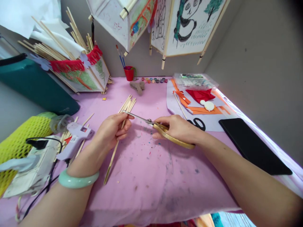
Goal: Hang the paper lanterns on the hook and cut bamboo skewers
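Note:
My left hand (112, 129) is closed around a thin bamboo stick (113, 157) that slants down to the pink table cover. My right hand (177, 127) grips gold-handled scissors (165, 132); their blades (134, 116) reach left and meet the stick right at my left fingertips. A bundle of loose bamboo sticks (127, 104) lies just beyond my left hand. A pale green bangle (77, 179) circles my left wrist.
A white glue gun (75, 137) lies at the left beside a yellow mesh bundle (21, 138). Black scissors (197, 123), orange and red paper (201, 101) and a black tablet (253, 145) sit to the right. Behind stand a red cup (129, 73) and painted paper lanterns (189, 25).

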A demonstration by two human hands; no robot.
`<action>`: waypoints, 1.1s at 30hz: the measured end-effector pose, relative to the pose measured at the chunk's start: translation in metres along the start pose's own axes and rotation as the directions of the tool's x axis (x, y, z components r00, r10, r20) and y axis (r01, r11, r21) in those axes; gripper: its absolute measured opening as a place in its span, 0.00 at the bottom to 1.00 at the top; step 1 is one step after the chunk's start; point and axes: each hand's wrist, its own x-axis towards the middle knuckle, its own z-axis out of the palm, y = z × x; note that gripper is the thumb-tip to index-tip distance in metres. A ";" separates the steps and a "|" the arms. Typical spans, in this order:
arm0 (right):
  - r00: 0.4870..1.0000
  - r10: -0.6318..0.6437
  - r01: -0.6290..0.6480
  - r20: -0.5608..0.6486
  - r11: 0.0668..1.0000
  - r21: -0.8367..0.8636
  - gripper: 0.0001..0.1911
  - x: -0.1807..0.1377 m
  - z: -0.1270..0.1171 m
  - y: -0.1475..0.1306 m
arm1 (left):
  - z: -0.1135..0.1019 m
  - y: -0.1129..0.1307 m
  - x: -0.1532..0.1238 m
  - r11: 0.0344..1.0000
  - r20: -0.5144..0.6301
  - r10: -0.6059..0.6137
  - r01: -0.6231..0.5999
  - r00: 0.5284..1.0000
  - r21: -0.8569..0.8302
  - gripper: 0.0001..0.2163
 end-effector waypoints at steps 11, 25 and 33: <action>1.000 0.010 -0.010 0.001 1.000 -0.017 0.21 0.000 0.001 0.000 | 0.003 -0.003 -0.001 0.993 -0.069 0.067 -0.060 0.995 0.102 0.06; 1.000 0.009 -0.009 -0.010 1.000 -0.026 0.21 -0.001 0.000 -0.003 | 0.004 -0.005 0.000 0.989 -0.081 0.085 -0.075 0.993 0.127 0.06; 1.000 0.018 -0.018 -0.014 0.999 -0.044 0.21 -0.001 0.001 -0.003 | 0.006 -0.004 0.000 0.990 -0.100 0.070 -0.058 0.992 0.125 0.05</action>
